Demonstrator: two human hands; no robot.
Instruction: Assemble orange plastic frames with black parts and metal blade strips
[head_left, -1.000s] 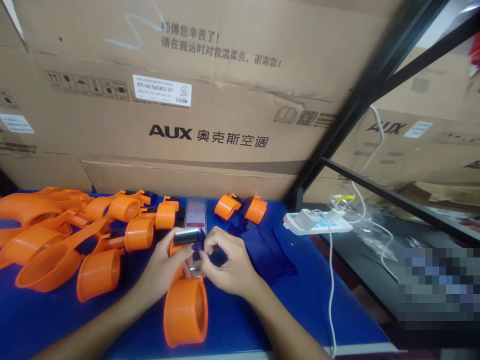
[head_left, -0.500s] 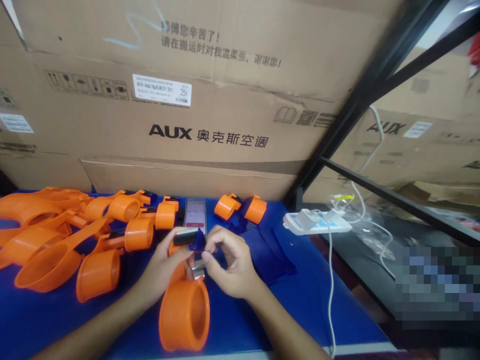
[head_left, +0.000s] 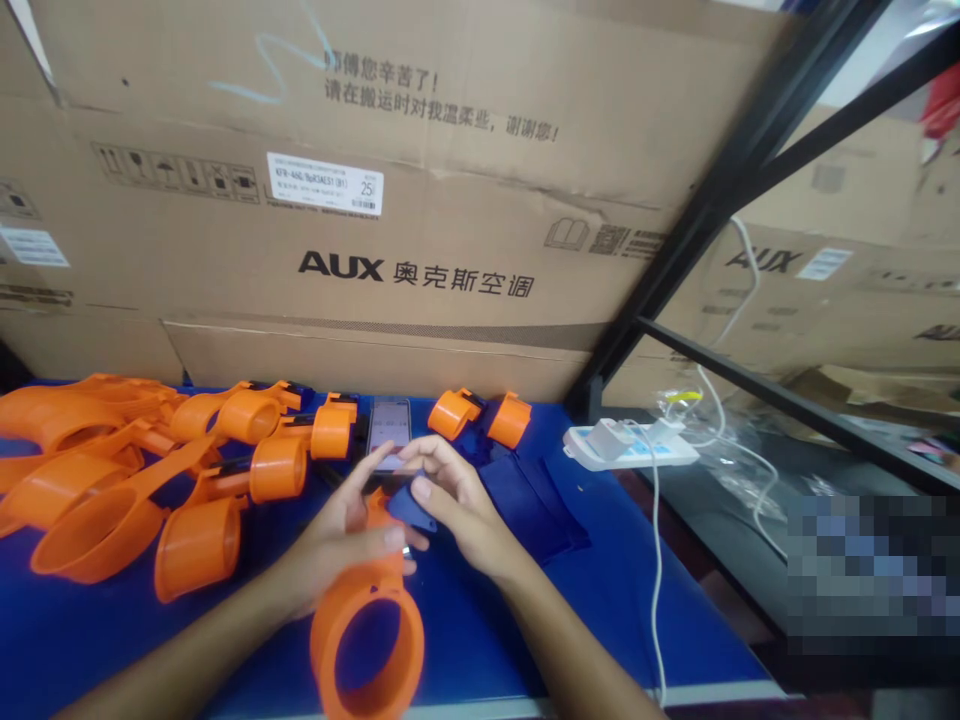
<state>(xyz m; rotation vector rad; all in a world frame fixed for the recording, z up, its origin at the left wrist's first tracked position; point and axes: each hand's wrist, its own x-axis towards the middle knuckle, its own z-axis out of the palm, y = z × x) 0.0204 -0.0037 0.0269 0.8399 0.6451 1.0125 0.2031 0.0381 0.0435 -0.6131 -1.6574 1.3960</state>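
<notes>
My left hand (head_left: 341,540) grips an orange plastic ring clamp (head_left: 367,640) by its neck, the wide ring tilted toward me near the table's front edge. My right hand (head_left: 457,505) pinches a small dark blue piece (head_left: 411,508) against the top of that clamp. Both hands meet over the blue table cover (head_left: 600,600). A phone (head_left: 390,428) with a lit screen lies just beyond my fingers.
Several orange clamps (head_left: 112,480) are piled at the left, and two orange clamps (head_left: 480,415) lie behind. Folded blue pieces (head_left: 532,505) rest to the right of my hands. A white power strip (head_left: 630,445) with a cable sits at the right. Cardboard boxes (head_left: 420,270) wall the back.
The clamp has tipped so its ring faces me and sits lower. My right hand moved the blue piece onto the clamp's top, covering the black and metal part seen before.
</notes>
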